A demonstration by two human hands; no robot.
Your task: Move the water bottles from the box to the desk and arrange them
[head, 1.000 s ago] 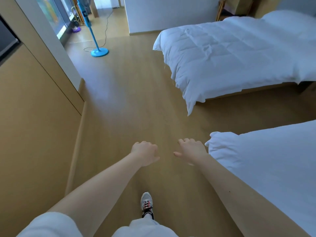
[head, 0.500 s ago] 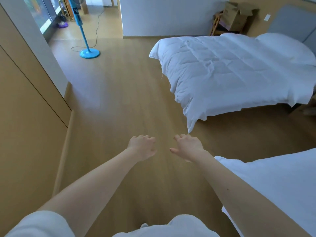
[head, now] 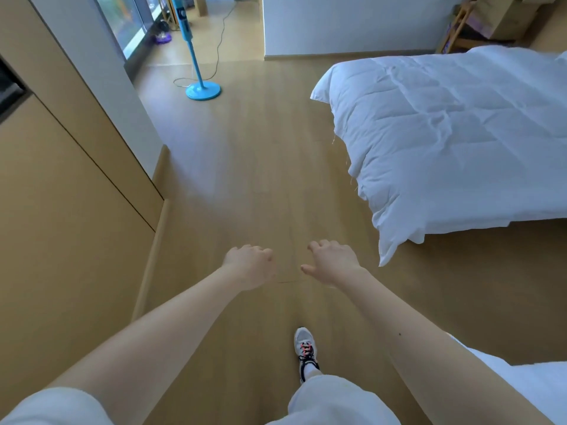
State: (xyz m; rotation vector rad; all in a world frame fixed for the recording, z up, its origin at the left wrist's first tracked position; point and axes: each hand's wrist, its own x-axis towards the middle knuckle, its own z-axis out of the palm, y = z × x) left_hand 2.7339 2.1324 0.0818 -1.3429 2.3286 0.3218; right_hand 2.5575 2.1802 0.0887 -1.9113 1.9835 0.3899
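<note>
Mid-stride on the floor (head: 245, 179) beside the bed (head: 460, 133), left hand (head: 251, 266) and right hand (head: 334, 265) loosely curled and empty, presumably free to fetch bottles.

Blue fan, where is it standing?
In the head view the blue fan stands upper left on the wooden floor, by the window, left of the white bed.

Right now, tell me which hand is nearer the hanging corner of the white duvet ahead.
Right. The right hand is just left of the duvet corner; the left hand is farther left, beyond it.
</note>
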